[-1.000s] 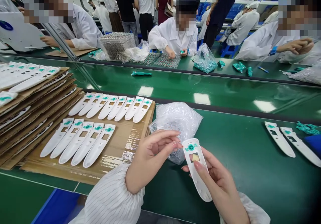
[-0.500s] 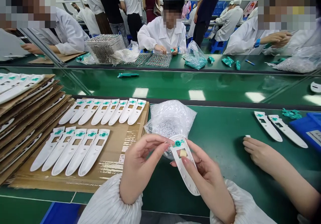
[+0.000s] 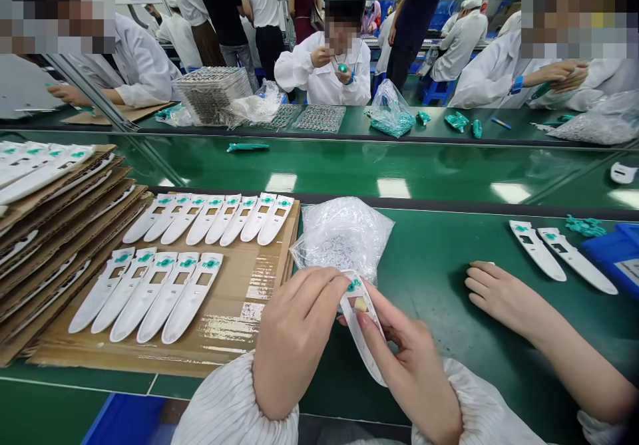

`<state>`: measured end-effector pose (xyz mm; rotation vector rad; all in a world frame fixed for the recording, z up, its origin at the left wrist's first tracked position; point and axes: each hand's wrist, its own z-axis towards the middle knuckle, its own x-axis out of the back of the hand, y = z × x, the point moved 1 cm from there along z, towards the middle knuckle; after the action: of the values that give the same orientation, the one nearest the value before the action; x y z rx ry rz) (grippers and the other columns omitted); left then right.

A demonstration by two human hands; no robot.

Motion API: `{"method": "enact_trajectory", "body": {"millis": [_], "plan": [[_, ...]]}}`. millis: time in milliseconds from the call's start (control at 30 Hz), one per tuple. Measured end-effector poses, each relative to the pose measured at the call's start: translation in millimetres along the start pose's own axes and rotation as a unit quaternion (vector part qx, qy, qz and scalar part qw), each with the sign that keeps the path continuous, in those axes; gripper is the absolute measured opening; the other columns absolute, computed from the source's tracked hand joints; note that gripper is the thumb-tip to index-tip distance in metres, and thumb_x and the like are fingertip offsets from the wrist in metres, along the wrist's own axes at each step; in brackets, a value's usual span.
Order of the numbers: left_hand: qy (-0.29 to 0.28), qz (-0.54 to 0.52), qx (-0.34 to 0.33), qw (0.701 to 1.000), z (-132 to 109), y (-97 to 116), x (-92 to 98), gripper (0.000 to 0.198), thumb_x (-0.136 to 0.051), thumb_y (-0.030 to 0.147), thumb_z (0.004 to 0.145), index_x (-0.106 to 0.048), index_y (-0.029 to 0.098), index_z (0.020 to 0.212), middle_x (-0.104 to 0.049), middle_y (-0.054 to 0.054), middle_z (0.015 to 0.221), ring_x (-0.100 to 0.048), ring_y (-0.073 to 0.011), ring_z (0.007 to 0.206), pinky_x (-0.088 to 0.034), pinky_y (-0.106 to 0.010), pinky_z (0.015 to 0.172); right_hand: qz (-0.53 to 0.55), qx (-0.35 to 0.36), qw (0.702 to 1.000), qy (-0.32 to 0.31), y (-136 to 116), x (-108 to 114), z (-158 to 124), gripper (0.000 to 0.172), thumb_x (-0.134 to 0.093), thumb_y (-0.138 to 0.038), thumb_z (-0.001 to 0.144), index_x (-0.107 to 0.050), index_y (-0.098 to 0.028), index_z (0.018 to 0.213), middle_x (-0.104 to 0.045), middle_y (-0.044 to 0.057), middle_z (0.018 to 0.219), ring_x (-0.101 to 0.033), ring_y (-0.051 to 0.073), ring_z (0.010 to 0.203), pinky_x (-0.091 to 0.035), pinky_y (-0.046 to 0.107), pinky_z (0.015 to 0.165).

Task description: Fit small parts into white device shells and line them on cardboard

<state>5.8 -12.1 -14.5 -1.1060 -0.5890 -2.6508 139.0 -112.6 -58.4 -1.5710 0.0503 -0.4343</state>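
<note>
Here, the left hand [image 3: 294, 338] and right hand [image 3: 414, 365] are both gripping a white casing [image 3: 363, 345], each grip closed around it, holding it just over the tabletop [image 3: 439, 259], at six o'clock from a plastic bag [image 3: 344, 232].

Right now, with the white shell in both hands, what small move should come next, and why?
Probably steady the white shell with the right hand and press with the left hand beside the teal button. The left hand pinches that top end, and the right hand grips the shell by its window.
</note>
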Motion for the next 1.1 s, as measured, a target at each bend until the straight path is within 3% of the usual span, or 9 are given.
{"method": "enact_trajectory", "body": {"millis": [133, 333, 467, 533, 667, 767, 867, 967, 1100], "plan": [[-0.005, 0.002, 0.021, 1.000, 0, -1, -0.5, 0.021, -0.054, 0.000, 0.095, -0.061, 0.014, 0.110, -0.069, -0.008, 0.107, -0.066, -0.0199, 0.095, -0.056, -0.031, 0.082, -0.013, 0.007, 1.000, -0.004, -1, -1, 0, 0.046, -0.046, -0.035, 0.105, -0.051, -0.028, 0.151, -0.069, -0.001, 0.075, -0.045, 0.011, 0.050, -0.036, 0.022, 0.043], [-0.023, 0.005, 0.033, 0.999, -4, 1, -2.3, 0.021, -0.051, 0.001, 0.097, -0.060, 0.015, 0.109, -0.069, -0.008, 0.108, -0.067, -0.0204, 0.095, -0.055, -0.030, 0.080, -0.023, 0.032, 0.999, -0.012, -1, -1, -2, 0.047, -0.045, -0.033, 0.106, -0.049, -0.026, 0.152, -0.067, -0.001, 0.070, -0.059, 0.013, 0.059, -0.038, 0.020, 0.044], [-0.044, -0.078, 0.100, 0.991, -3, -6, -1.8, 0.016, -0.054, 0.008, 0.098, -0.062, 0.019, 0.106, -0.069, -0.005, 0.107, -0.068, -0.0180, 0.093, -0.055, -0.029, 0.080, -0.026, 0.032, 0.999, -0.017, 2, 0, -3, 0.047, -0.045, -0.033, 0.105, -0.050, -0.025, 0.152, -0.072, 0.001, 0.076, -0.054, 0.011, 0.048, -0.037, 0.020, 0.039], [-0.072, -0.177, 0.178, 0.965, -1, -14, -0.8, 0.012, -0.060, 0.015, 0.098, -0.065, 0.022, 0.106, -0.071, -0.001, 0.104, -0.070, -0.0155, 0.089, -0.056, -0.026, 0.077, -0.016, 0.025, 0.999, -0.027, 3, 1, -4, 0.048, -0.046, -0.033, 0.105, -0.050, -0.025, 0.152, -0.077, 0.003, 0.086, -0.063, 0.013, 0.056, -0.044, 0.020, 0.043], [-0.142, -0.340, 0.289, 0.883, -1, -27, -0.1, 0.007, -0.066, 0.025, 0.096, -0.073, 0.025, 0.095, -0.076, 0.002, 0.092, -0.073, -0.0142, 0.085, -0.058, -0.022, 0.076, 0.042, -0.010, 0.997, -0.059, 3, 0, -6, 0.048, -0.047, -0.035, 0.105, -0.049, -0.026, 0.152, -0.080, 0.005, 0.093, -0.074, 0.020, 0.080, -0.058, 0.026, 0.072], [-0.081, -0.392, 0.352, 0.846, -10, -21, -1.1, 0.014, -0.069, 0.032, 0.093, -0.071, 0.026, 0.105, -0.076, 0.000, 0.099, -0.073, -0.0159, 0.093, -0.059, -0.023, 0.082, 0.146, -0.064, 0.985, -0.060, 2, -7, -7, 0.050, -0.052, -0.041, 0.104, -0.052, -0.024, 0.150, -0.079, 0.008, 0.098, -0.075, 0.021, 0.084, -0.060, 0.027, 0.071], [-0.031, -0.406, 0.395, 0.824, -26, -4, -1.0, 0.022, -0.069, 0.036, 0.092, -0.065, 0.026, 0.111, -0.075, -0.002, 0.103, -0.072, -0.0173, 0.093, -0.062, -0.023, 0.073, 0.218, -0.113, 0.969, -0.040, 3, -18, -10, 0.057, -0.056, -0.046, 0.102, -0.046, -0.025, 0.154, -0.079, 0.007, 0.101, -0.074, 0.019, 0.078, -0.060, 0.025, 0.066], [-0.046, -0.354, 0.398, 0.845, -37, -2, 12.0, 0.015, -0.066, 0.036, 0.093, -0.065, 0.025, 0.104, -0.075, -0.003, 0.095, -0.072, -0.0168, 0.079, -0.059, -0.022, 0.061, 0.226, -0.100, 0.966, -0.078, 7, -30, -14, 0.067, -0.059, -0.048, 0.100, -0.033, -0.031, 0.160, -0.078, 0.004, 0.098, -0.074, 0.018, 0.079, -0.062, 0.028, 0.076], [-0.025, -0.153, 0.379, 0.912, -40, -46, 57.1, 0.024, -0.065, 0.044, 0.089, -0.068, 0.022, 0.101, -0.075, -0.004, 0.090, -0.071, -0.0212, 0.082, -0.058, -0.029, 0.073, 0.175, -0.081, 0.968, -0.159, 16, -31, -17, 0.080, -0.069, -0.039, 0.095, -0.024, -0.043, 0.160, -0.066, 0.002, 0.138, -0.062, 0.022, 0.128, -0.053, 0.036, 0.106]]}}
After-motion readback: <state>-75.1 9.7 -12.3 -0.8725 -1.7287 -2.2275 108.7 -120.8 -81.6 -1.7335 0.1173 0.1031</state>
